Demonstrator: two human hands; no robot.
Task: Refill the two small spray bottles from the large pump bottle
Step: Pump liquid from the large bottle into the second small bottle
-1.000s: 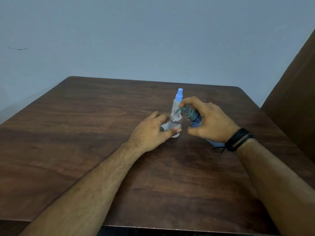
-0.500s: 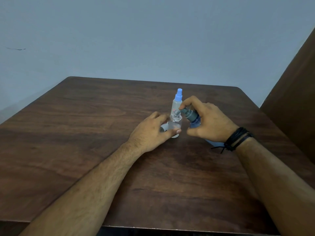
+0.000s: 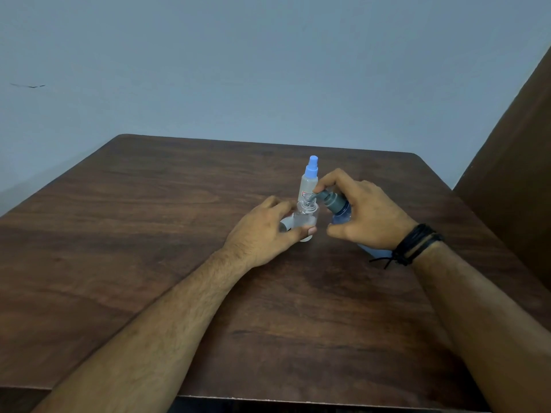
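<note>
Two hands at work near the middle of the tabletop [image 3: 149, 263], seen from the single head view. Left hand [image 3: 265, 231] curled round the open spray bottle [image 3: 305, 217], thumb across the front, holding it upright on the wood. Tucked under the left fingers, a pale cap-like piece [image 3: 285, 226], probably the removed sprayer, though too hidden to be sure. Right hand [image 3: 366, 213] wrapped round the large pump bottle [image 3: 341, 214], tilted toward the open spray bottle, forefinger hooked over the grey pump head [image 3: 329, 201] and its spout poking into the open neck. Just behind the open spray bottle, touching or nearly so, the second spray bottle [image 3: 310, 181], upright with blue top on, apparently not yet opened. Black cord bracelet [image 3: 417, 244] on the right wrist, beyond the pump bottle from the open one.

Judged stage: pumping liquid into the first small bottle, second one to follow. Fill level hard to read through the clear plastic.

Risks from here: spout slipping off the narrow neck on a hard press, sending liquid over the fingers and wood; overfilling unnoticed, given the clear liquid in clear plastic; tilted pump bottle sliding out at the base; a knuckle nudging the bottle behind and tipping it.
</note>
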